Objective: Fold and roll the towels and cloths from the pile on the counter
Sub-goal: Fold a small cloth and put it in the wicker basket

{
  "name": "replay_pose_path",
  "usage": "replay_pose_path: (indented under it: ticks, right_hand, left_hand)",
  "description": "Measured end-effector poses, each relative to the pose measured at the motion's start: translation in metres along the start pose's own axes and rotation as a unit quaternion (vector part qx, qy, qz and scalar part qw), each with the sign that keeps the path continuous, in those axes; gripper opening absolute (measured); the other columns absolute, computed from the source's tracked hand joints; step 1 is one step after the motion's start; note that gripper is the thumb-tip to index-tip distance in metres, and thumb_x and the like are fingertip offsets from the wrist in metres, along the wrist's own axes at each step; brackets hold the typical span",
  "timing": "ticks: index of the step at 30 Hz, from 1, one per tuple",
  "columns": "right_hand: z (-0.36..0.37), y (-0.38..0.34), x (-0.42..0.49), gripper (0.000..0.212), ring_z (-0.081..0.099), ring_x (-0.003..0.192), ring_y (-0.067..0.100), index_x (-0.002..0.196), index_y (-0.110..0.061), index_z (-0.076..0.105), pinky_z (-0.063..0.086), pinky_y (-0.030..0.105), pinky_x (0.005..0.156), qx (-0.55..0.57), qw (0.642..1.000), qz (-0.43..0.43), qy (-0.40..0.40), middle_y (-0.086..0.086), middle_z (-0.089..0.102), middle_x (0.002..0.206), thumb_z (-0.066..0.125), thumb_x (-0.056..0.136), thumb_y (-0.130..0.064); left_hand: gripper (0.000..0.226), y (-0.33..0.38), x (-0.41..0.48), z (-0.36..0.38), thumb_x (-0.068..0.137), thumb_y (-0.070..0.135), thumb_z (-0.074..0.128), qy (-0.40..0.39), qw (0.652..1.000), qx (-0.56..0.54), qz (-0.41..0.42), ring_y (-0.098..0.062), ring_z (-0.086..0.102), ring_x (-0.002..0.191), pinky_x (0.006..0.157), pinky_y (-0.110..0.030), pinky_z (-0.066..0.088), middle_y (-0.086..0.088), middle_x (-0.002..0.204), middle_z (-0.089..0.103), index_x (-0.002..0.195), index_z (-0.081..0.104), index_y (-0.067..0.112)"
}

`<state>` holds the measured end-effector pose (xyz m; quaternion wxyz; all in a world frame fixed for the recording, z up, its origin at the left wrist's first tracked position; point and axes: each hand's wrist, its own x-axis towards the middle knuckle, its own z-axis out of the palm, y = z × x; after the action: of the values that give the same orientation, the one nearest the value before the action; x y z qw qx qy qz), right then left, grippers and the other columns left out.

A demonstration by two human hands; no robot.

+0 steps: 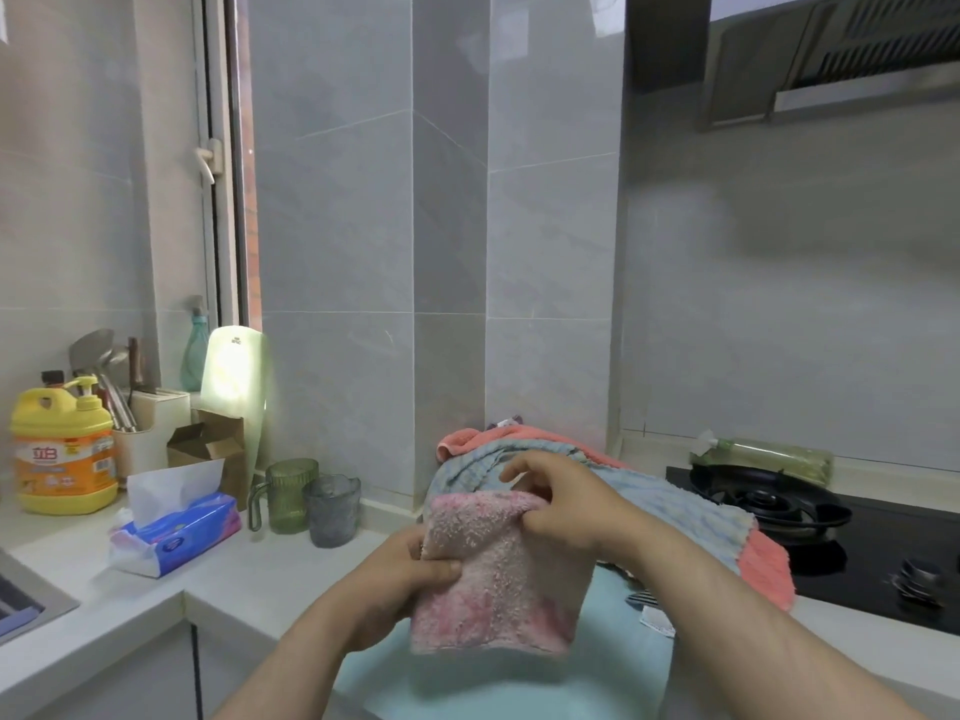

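Note:
A fluffy pink cloth [498,579], folded into a rough square, hangs upright above the counter. My left hand [410,574] grips its left edge, thumb on the front. My right hand [561,506] pinches its top right corner. Behind them lies the pile [691,517] of a light blue ribbed towel on a coral one, against the wall corner. A pale blue cloth [467,688] is spread flat on the counter under the pink one.
A black gas hob [831,543] sits at the right, partly under the pile. At the left stand two glass mugs [306,501], a tissue pack [176,532], a yellow detergent bottle [62,454] and a utensil holder [140,433]. A sink edge [26,600] shows at far left.

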<state>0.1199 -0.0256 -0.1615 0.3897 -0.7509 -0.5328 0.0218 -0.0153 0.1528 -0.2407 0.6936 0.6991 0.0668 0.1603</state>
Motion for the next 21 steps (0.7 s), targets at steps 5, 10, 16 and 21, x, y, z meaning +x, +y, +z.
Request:
replay_pose_path:
  ticks: [5,10,16,21]
  right_hand:
    - [0.025,0.054,-0.033,0.06,0.063,0.103,0.017,0.108,-0.024,0.059,0.054,0.028,0.083,0.342,0.916,0.153,0.145,0.007,0.062,0.118,0.089,0.059,-0.042]
    - [0.076,0.083,-0.059,0.086,0.059,0.106,0.036,0.124,0.001,0.058,0.045,0.049,0.099,0.638,0.71,0.296,0.032,0.023,0.063,0.117,0.073,0.063,-0.058]
    - [0.084,0.08,-0.058,0.063,0.057,0.118,0.044,0.122,0.009,0.061,0.038,0.056,0.107,0.659,0.716,0.227,-0.028,0.032,0.06,0.125,0.085,0.068,-0.012]
    - [0.077,0.096,-0.05,0.068,0.062,0.107,0.049,0.119,0.012,0.06,0.049,0.054,0.096,0.562,0.787,0.254,-0.007,0.034,0.064,0.115,0.077,0.053,0.007]
  left_hand:
    - [0.055,-0.002,0.001,0.013,0.065,0.001,0.069,0.016,0.995,-0.099,-0.014,-0.039,0.066,0.094,0.082,-0.044,0.053,-0.031,0.111,0.066,0.119,0.058,-0.003]
    - [0.063,-0.007,0.0,0.026,0.066,-0.002,0.069,-0.013,0.97,-0.241,-0.014,-0.045,0.063,0.105,0.085,-0.052,0.056,-0.032,0.124,0.059,0.128,0.054,0.001]
    - [0.04,-0.022,-0.002,0.034,0.08,0.0,0.054,0.001,0.947,-0.319,-0.025,-0.04,0.071,0.077,0.059,-0.05,0.059,-0.031,0.102,0.068,0.12,0.059,-0.002]
    - [0.04,-0.04,-0.001,0.022,0.083,-0.008,0.058,0.051,0.969,-0.236,-0.049,-0.049,0.062,0.106,0.095,-0.06,0.048,-0.034,0.118,0.061,0.122,0.058,-0.003]
